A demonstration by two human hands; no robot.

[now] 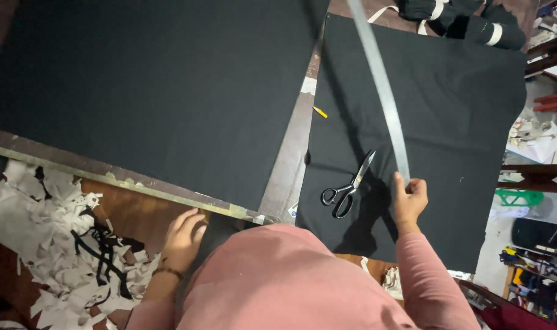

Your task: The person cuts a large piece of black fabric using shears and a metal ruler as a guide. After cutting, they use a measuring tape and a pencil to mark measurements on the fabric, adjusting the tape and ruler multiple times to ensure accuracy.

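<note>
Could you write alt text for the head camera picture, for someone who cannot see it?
Seen from above, a person's right hand holds the near end of a long grey ruler on black fabric, beside black-handled scissors. The left hand rests at the table's near edge, above white and black scraps on the floor.

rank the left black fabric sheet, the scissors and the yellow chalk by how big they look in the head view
1. left black fabric sheet, by far the largest
2. scissors
3. yellow chalk, a tiny sliver
</note>
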